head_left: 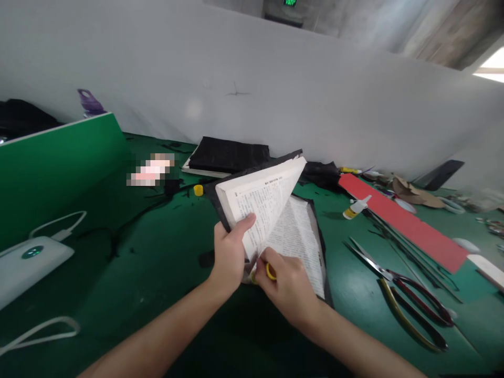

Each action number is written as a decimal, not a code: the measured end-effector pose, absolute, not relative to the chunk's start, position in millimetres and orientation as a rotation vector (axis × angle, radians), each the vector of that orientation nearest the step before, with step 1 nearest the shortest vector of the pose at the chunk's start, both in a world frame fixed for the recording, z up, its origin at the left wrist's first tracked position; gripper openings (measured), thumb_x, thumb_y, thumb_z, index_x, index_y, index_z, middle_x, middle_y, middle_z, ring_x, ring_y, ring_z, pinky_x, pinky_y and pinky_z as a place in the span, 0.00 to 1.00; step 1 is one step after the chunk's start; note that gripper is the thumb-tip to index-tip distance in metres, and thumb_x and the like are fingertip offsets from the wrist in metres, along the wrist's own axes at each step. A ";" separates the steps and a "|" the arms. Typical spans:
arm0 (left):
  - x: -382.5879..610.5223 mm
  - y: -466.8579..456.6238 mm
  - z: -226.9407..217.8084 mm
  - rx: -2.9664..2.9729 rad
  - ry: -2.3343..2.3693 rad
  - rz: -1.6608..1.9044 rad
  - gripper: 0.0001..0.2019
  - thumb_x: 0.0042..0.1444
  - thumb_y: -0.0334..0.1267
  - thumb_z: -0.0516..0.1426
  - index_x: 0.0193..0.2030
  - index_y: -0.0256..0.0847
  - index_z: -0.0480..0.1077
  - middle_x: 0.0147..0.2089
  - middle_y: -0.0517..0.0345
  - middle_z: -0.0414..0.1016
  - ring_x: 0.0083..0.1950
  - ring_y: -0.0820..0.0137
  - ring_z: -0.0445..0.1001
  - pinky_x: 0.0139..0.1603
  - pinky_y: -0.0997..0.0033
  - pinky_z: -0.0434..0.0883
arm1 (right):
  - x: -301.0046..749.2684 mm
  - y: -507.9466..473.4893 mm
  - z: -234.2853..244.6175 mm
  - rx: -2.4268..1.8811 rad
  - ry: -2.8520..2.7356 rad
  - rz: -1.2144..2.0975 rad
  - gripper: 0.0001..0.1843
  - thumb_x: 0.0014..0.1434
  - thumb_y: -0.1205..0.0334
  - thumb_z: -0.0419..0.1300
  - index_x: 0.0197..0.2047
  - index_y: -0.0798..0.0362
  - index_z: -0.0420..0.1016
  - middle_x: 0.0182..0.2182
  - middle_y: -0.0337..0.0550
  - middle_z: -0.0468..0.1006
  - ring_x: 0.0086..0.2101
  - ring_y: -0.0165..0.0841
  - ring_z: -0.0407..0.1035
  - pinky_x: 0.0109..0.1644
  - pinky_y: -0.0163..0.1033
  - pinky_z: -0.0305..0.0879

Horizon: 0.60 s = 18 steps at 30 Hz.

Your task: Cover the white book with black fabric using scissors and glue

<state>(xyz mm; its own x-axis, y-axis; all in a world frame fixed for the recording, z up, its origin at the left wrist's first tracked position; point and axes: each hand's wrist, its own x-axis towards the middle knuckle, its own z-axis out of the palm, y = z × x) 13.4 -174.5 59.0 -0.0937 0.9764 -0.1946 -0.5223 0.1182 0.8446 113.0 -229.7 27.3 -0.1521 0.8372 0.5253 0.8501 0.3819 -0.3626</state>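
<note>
A thick book point(255, 205) with printed pages and a black cover stands tilted over the table. My left hand point(232, 247) grips it at its lower left edge, thumb across the page and fingers behind. Close to the lower corner of the pages, my right hand point(285, 278) is closed around a small yellow object point(271, 271), mostly covered by the fingers, so its kind cannot be made out. Behind that hand, a printed sheet point(301, 226) edged with black material spreads out to the right.
On the green table point(165, 278) lie scissors point(388, 274), a glue bottle point(355, 207), a red strip point(409, 223) and a yellow cap point(198, 190). A black-covered book point(232, 153) rests by the wall. At left are a white power bank point(35, 265) and a green panel point(59, 173).
</note>
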 end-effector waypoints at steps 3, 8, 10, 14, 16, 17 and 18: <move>14.3 -174.8 58.1 0.602 0.996 1.396 0.18 0.43 0.36 0.67 0.44 0.35 0.76 0.44 0.50 0.81 0.42 0.54 0.79 0.38 0.61 0.77 | 110.6 -230.1 25.1 -1.415 -1.952 0.008 0.12 0.62 0.65 0.49 0.27 0.52 0.64 0.17 0.36 0.70 0.17 0.27 0.64 0.23 0.32 0.53; 15.8 -173.7 53.9 0.617 0.977 1.412 0.21 0.43 0.36 0.68 0.46 0.35 0.76 0.44 0.50 0.81 0.42 0.56 0.79 0.37 0.64 0.77 | 118.8 -228.0 31.5 -1.476 -2.019 0.089 0.10 0.61 0.66 0.49 0.28 0.53 0.65 0.18 0.36 0.70 0.18 0.26 0.63 0.24 0.32 0.53; 15.7 -173.2 51.8 0.623 0.968 1.418 0.23 0.43 0.37 0.68 0.48 0.35 0.75 0.43 0.50 0.81 0.43 0.56 0.79 0.37 0.65 0.78 | 127.8 -227.8 37.5 -1.537 -2.058 0.109 0.10 0.60 0.66 0.49 0.28 0.52 0.65 0.17 0.34 0.68 0.17 0.26 0.62 0.24 0.33 0.52; 14.2 -172.9 50.3 0.664 0.929 1.402 0.23 0.45 0.37 0.67 0.50 0.35 0.75 0.45 0.49 0.81 0.45 0.54 0.79 0.39 0.63 0.78 | 150.9 -231.2 47.3 -1.653 -2.114 0.171 0.09 0.59 0.64 0.50 0.28 0.52 0.65 0.16 0.33 0.65 0.17 0.26 0.59 0.24 0.33 0.50; 13.5 -173.1 51.3 0.701 0.914 1.398 0.21 0.46 0.38 0.66 0.49 0.34 0.76 0.46 0.47 0.80 0.46 0.53 0.78 0.41 0.62 0.78 | 162.0 -234.8 49.3 -1.696 -2.123 0.192 0.10 0.59 0.64 0.49 0.27 0.52 0.65 0.16 0.32 0.63 0.16 0.25 0.57 0.23 0.33 0.50; 13.4 -173.3 52.0 0.715 0.912 1.399 0.21 0.47 0.38 0.66 0.48 0.33 0.76 0.46 0.46 0.80 0.46 0.52 0.78 0.42 0.61 0.78 | 167.0 -236.9 49.5 -1.713 -2.129 0.196 0.10 0.60 0.63 0.49 0.27 0.51 0.65 0.15 0.32 0.62 0.16 0.25 0.55 0.23 0.33 0.49; 13.3 -173.5 52.8 0.724 0.914 1.401 0.21 0.47 0.38 0.66 0.48 0.33 0.77 0.46 0.46 0.80 0.46 0.52 0.78 0.43 0.60 0.77 | 171.7 -239.2 49.4 -1.729 -2.136 0.195 0.10 0.60 0.63 0.49 0.27 0.51 0.65 0.15 0.32 0.62 0.16 0.25 0.54 0.23 0.33 0.49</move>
